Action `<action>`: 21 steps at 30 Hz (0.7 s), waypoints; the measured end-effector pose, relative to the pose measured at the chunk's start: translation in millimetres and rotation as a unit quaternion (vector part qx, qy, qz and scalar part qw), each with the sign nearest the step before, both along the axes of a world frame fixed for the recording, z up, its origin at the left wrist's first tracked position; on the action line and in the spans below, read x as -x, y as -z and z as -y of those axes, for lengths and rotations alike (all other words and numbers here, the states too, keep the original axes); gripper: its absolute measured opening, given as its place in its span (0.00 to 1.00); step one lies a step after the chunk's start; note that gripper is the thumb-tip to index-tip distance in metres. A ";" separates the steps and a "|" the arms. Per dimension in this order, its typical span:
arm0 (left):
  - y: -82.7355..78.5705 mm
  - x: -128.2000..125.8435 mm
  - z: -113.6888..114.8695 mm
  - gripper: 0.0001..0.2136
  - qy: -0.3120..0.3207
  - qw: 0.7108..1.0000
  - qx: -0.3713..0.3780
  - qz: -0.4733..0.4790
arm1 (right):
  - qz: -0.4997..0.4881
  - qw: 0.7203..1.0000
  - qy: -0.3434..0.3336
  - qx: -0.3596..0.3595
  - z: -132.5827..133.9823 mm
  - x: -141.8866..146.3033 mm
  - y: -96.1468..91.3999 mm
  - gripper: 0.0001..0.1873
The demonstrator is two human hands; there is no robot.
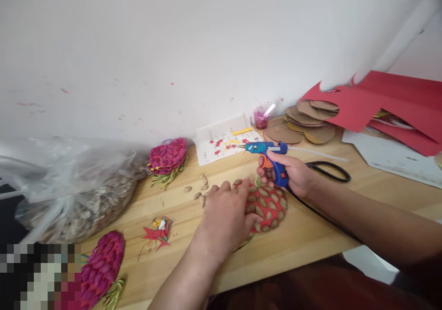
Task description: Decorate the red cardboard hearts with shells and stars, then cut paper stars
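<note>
In my right hand (293, 172) is a blue glue gun (272, 149); my fingers wrap its handle by the orange trigger. Its nozzle points left, above the table. My left hand (224, 213) rests on the left part of a red disc (271, 204), with thumb and index finger apart on its surface. The other fingers are bent, their tips partly hidden. Rows of brown oval shells, like pistachio shells, cover the disc. A green loop (258, 181) shows at its top edge. Several loose shells (197, 195) lie just left of my left hand.
On the left stands a clear plastic bag of shells (93, 204). Magenta shell-covered pieces with tassels (169, 155) lie nearby. Behind are paper with stars (224, 151) and a paint cup (261, 119). Cardboard discs (312, 121) and red sheets (397, 98) fill the right; a black cord (321, 218) trails there.
</note>
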State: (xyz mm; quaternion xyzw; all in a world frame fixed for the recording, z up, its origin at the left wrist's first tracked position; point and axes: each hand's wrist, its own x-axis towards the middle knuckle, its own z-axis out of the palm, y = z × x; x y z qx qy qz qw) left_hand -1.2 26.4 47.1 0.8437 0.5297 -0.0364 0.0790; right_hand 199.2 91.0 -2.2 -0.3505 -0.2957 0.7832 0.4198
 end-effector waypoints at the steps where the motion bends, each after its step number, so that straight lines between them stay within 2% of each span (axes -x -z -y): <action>1: 1.3 -0.9 1.0 0.38 0.000 1.000 -0.004 0.009 | 0.002 1.000 0.002 -0.002 0.1 0.2 0.4 0.13; 6: 6.8 -3.7 3.0 0.48 0.006 0.999 -0.005 0.038 | 0.014 1.000 0.003 0.011 0.3 0.8 0.9 0.14; 21: 9.5 -9.2 5.5 0.51 0.010 0.999 -0.009 0.045 | 0.023 1.000 0.003 0.012 0.4 0.6 4.5 0.15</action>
